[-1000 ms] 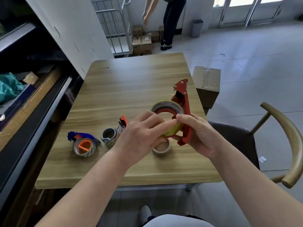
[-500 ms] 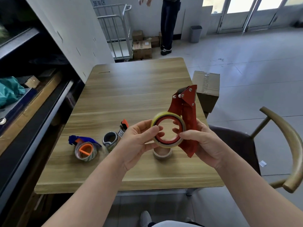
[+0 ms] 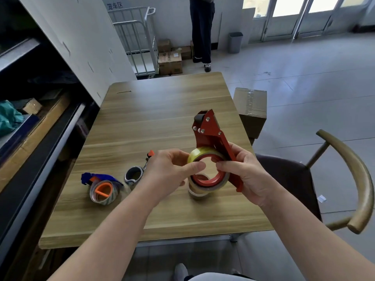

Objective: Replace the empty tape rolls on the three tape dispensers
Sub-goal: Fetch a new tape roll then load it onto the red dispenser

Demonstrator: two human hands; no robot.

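Note:
I hold a red tape dispenser (image 3: pixel 211 130) above the wooden table (image 3: pixel 162 110), its cutter end pointing away from me. A yellowish clear tape roll (image 3: pixel 203 154) sits on its red hub. My right hand (image 3: pixel 247 175) grips the dispenser's handle from the right, thumb at the roll's inner rim. My left hand (image 3: pixel 168 173) pinches the roll's left edge. Under the roll, a spent tape core (image 3: pixel 197 192) lies on the table. A blue and orange dispenser (image 3: pixel 101 186) with a roll lies at the left. A grey dispenser (image 3: pixel 135 175) with an orange tip lies beside it.
A sealed cardboard box (image 3: pixel 251 110) stands by the table's right edge. A wooden-armed chair (image 3: pixel 349 179) is at the right. Dark shelving (image 3: pixel 30 128) runs along the left. A person (image 3: pixel 202 31) stands beyond the table near a metal cage cart (image 3: pixel 138 41) and cartons.
The red dispenser has tilted so its cutter end points further up and away. My left fingers moved from the roll's front onto its left rim.

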